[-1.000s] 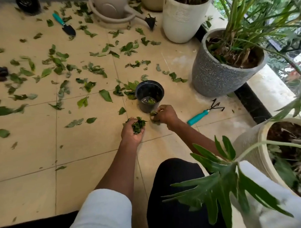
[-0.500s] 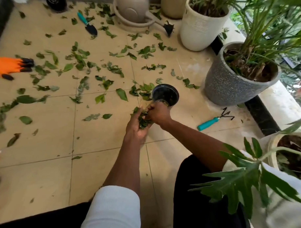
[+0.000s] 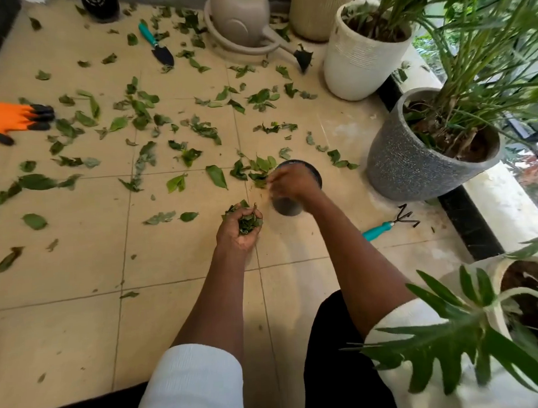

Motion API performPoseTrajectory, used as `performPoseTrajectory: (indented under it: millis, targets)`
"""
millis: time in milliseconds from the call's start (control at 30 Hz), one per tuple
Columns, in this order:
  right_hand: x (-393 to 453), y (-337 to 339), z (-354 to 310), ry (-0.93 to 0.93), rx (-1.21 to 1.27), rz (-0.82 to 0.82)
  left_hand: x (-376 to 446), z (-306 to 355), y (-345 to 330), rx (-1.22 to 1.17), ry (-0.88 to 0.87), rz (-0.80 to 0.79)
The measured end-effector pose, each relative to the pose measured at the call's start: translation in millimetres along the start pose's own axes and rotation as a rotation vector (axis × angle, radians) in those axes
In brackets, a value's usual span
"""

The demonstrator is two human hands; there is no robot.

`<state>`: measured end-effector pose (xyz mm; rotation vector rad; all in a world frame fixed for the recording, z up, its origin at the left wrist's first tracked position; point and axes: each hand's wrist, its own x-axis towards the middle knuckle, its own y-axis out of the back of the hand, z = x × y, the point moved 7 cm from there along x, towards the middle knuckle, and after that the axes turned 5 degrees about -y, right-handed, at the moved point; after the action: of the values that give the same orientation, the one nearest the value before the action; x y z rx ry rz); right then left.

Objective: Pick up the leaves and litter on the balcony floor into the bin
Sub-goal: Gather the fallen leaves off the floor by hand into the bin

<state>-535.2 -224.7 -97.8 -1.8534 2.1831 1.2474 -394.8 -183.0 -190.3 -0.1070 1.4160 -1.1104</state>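
My left hand (image 3: 240, 235) is held palm up above the tiles and grips a clump of green leaves (image 3: 247, 223). Just to its right stands the bin, a small black pot (image 3: 287, 207). My right hand (image 3: 291, 184) hovers over the bin's mouth and hides most of the rim; it is motion-blurred, so I cannot tell how its fingers lie. A small pile of leaves (image 3: 260, 169) lies against the bin's far left side. Several more loose leaves (image 3: 216, 176) are scattered over the beige tiles to the left and behind.
A teal hand rake (image 3: 384, 228) lies right of the bin, a teal trowel (image 3: 161, 52) at the back, an orange glove (image 3: 8, 118) far left. A watering can (image 3: 240, 18), white pot (image 3: 357, 60), grey pot (image 3: 413, 168) and a near planter (image 3: 493, 275) line the right side.
My right hand has left the left palm and risen over the bin's mouth. The left hand dropped back slightly, still holding leaves. The view tilted up a little.
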Motion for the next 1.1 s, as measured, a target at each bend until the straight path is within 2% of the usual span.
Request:
performPoseTrajectory:
  millis: [67,100,167,200,300,467,667,833,967,1100]
  targets:
    - [25,37,4,0.009,-0.22,0.279,5,1,-5,-0.015,0.011,-0.003]
    - [34,41,5,0.008,-0.406,0.29,7,1,-7,-0.017,0.014,-0.013]
    - [53,28,16,-0.053,-0.675,0.114,12,1,-11,-0.01,0.028,-0.041]
    - [60,19,24,-0.082,-0.726,0.039,14,1,-10,-0.011,0.032,-0.042]
    - [67,5,46,-0.21,-0.758,-0.147,22,1,-4,0.001,0.032,-0.004]
    - [72,2,43,-0.069,-0.76,-0.012,22,3,11,0.002,0.029,0.055]
    - [66,-4,51,-0.066,-0.764,-0.064,18,-5,10,0.014,0.051,0.056]
    - [52,-9,71,-0.023,-0.912,-0.048,8,-9,5,0.029,0.051,0.047]
    - [38,13,78,-0.083,-0.905,-0.042,1,-10,8,0.087,0.034,0.051]
    - [24,39,54,-0.074,-0.95,0.006,-2,-5,13,0.075,0.009,0.056]
